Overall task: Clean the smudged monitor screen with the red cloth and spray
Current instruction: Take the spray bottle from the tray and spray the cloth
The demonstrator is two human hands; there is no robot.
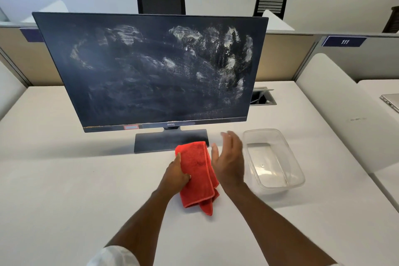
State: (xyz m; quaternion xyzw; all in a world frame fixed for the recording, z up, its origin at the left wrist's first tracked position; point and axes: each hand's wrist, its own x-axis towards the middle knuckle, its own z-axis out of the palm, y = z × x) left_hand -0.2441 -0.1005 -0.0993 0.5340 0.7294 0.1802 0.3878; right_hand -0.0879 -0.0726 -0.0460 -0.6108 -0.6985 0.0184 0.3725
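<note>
A dark monitor stands on the white desk, its screen covered with white smudges, thickest at the upper right. My left hand grips the left edge of a folded red cloth, held just above the desk in front of the monitor's base. To the right of the cloth is my right hand, fingers straight and holding nothing. No spray bottle is in view.
A clear plastic tub sits on the desk right of my right hand. A cable hatch lies behind the monitor's right corner. A laptop is at the far right edge. Partitions and two black chairs stand behind.
</note>
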